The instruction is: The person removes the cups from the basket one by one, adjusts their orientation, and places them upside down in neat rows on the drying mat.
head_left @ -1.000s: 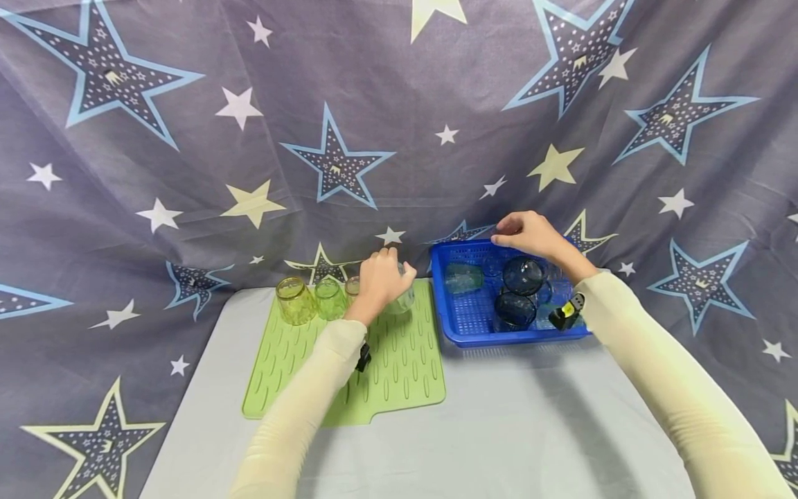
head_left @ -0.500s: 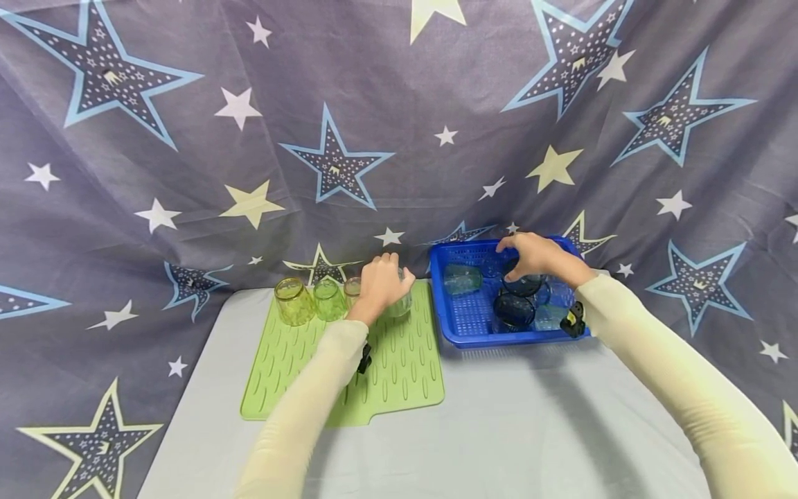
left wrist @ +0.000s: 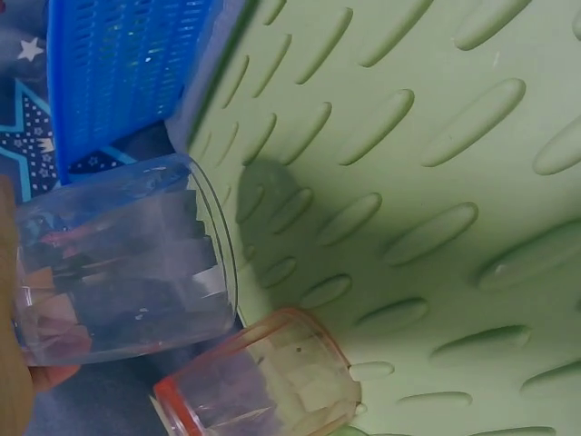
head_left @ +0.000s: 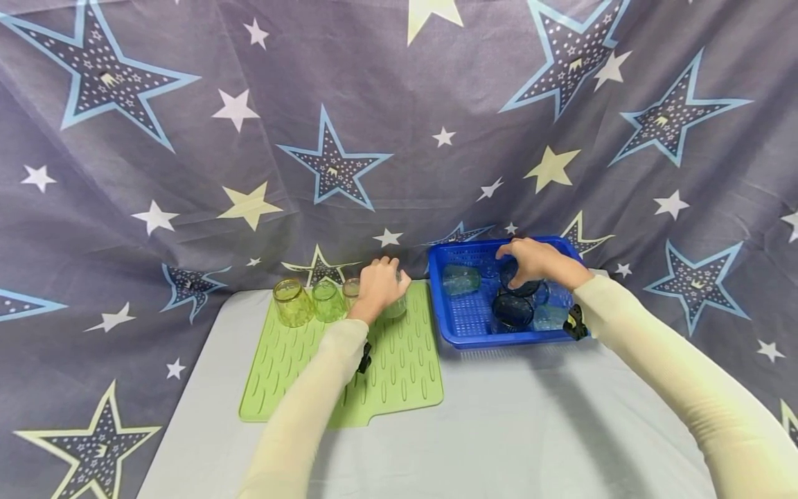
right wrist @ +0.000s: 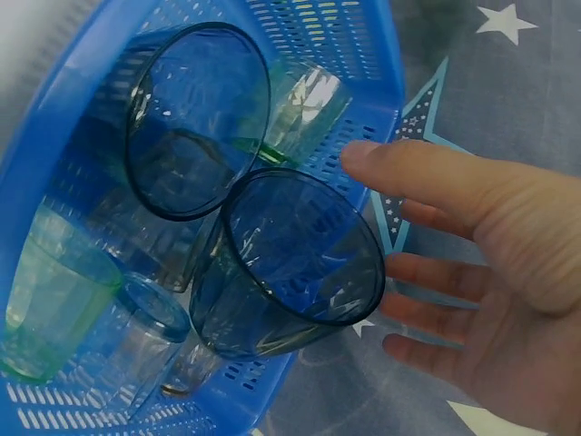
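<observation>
My left hand holds a clear glass at the far side of the green mat; its base end is mostly covered by the hand. Beside it stands a pinkish glass with an orange-red edge. Over the blue basket is my right hand, thumb and fingers spread around a dark blue glass. In the right wrist view the fingertips lie close along that glass's side, and whether they touch it I cannot tell. A second dark blue glass leans against it.
A yellow glass and a green glass stand upside down on the mat's left. In the basket lie a pale green glass and several other glasses. A starry curtain hangs behind the white table.
My right hand has come down from above the basket's back rim to the dark blue glass inside. The left hand has sunk very slightly with the clear glass.
</observation>
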`<move>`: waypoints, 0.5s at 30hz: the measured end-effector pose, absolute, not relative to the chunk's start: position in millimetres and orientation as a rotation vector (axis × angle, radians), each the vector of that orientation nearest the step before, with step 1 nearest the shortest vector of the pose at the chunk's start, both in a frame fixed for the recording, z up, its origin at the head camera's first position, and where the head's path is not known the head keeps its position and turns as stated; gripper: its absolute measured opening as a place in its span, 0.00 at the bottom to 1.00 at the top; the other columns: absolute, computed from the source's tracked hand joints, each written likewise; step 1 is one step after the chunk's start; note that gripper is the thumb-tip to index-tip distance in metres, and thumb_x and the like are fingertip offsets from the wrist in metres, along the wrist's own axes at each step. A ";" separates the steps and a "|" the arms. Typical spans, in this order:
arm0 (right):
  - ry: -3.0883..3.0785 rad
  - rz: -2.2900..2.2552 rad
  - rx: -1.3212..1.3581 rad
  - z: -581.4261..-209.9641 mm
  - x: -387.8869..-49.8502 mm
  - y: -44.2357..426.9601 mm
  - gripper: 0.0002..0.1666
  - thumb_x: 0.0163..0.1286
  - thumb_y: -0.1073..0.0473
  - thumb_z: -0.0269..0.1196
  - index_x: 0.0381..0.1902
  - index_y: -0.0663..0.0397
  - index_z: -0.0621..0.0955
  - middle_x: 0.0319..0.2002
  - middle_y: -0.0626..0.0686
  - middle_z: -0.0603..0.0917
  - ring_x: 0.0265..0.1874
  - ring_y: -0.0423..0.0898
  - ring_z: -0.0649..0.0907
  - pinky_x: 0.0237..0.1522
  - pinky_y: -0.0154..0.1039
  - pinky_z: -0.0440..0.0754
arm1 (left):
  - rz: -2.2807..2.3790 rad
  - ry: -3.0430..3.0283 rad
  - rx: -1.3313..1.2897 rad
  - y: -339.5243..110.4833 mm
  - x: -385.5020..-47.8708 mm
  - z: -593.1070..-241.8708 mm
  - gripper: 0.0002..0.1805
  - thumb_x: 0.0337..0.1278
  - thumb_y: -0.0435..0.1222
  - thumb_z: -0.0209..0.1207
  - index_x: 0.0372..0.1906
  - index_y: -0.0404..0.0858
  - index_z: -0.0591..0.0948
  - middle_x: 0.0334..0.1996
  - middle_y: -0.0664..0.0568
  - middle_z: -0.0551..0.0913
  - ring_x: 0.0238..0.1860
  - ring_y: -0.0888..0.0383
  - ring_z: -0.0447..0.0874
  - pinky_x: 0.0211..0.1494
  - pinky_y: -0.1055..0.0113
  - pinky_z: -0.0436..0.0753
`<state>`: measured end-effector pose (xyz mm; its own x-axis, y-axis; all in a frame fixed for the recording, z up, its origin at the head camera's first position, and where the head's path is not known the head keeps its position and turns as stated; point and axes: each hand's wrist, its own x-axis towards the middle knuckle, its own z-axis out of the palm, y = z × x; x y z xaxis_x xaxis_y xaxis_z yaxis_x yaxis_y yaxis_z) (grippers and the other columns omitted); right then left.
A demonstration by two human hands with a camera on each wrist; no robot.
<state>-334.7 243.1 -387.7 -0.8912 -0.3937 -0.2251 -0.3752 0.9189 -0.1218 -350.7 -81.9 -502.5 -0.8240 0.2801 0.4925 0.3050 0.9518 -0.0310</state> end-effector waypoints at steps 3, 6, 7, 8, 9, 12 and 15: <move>2.835 -0.082 -0.602 -390.3 -335.2 244.2 0.40 0.56 0.55 0.78 0.67 0.52 0.78 0.66 0.64 0.77 0.62 0.67 0.77 0.47 0.59 0.84 | -0.060 -2.600 -0.432 -81.1 -352.3 -504.8 0.13 0.62 0.43 0.58 0.40 0.39 0.87 0.34 0.45 0.86 0.31 0.46 0.85 0.28 0.54 0.84; 2.835 -0.075 -0.624 -391.4 -334.6 245.4 0.40 0.56 0.56 0.77 0.67 0.53 0.78 0.64 0.64 0.77 0.62 0.67 0.77 0.47 0.59 0.84 | -0.044 -2.624 -0.445 -80.5 -353.4 -507.3 0.13 0.64 0.43 0.56 0.35 0.39 0.86 0.31 0.45 0.85 0.29 0.47 0.83 0.28 0.54 0.84; 2.834 -0.074 -0.628 -391.4 -334.2 245.8 0.40 0.56 0.56 0.77 0.67 0.54 0.78 0.64 0.65 0.78 0.62 0.68 0.77 0.46 0.59 0.84 | -0.045 -2.630 -0.449 -80.3 -353.7 -508.3 0.13 0.64 0.42 0.56 0.33 0.39 0.86 0.30 0.45 0.84 0.28 0.48 0.83 0.28 0.54 0.84; 2.832 -0.075 -0.633 -391.5 -333.7 246.0 0.40 0.56 0.56 0.77 0.67 0.54 0.78 0.64 0.65 0.78 0.61 0.68 0.77 0.46 0.58 0.84 | -0.040 -2.635 -0.452 -80.2 -354.2 -509.5 0.14 0.64 0.42 0.55 0.33 0.40 0.86 0.29 0.45 0.84 0.28 0.48 0.83 0.28 0.54 0.84; 2.831 -0.076 -0.638 -391.6 -333.3 246.5 0.40 0.56 0.56 0.77 0.66 0.54 0.78 0.63 0.65 0.78 0.61 0.68 0.77 0.46 0.58 0.84 | -0.037 -2.638 -0.456 -80.1 -354.5 -510.7 0.13 0.64 0.42 0.55 0.32 0.40 0.87 0.29 0.45 0.84 0.28 0.48 0.83 0.29 0.54 0.84; 2.825 -0.081 -0.650 -392.5 -332.2 248.1 0.40 0.56 0.57 0.78 0.66 0.55 0.78 0.62 0.65 0.78 0.61 0.68 0.77 0.47 0.59 0.84 | -0.042 -2.628 -0.472 -79.7 -355.6 -514.4 0.13 0.64 0.41 0.57 0.31 0.40 0.87 0.28 0.44 0.84 0.28 0.47 0.83 0.29 0.53 0.85; 2.822 -0.080 -0.661 -393.0 -330.6 249.3 0.40 0.55 0.57 0.78 0.66 0.55 0.78 0.62 0.65 0.78 0.61 0.68 0.77 0.48 0.60 0.83 | -0.050 -2.596 -0.497 -78.5 -357.0 -517.8 0.12 0.62 0.40 0.59 0.29 0.39 0.86 0.27 0.44 0.83 0.28 0.46 0.84 0.29 0.52 0.85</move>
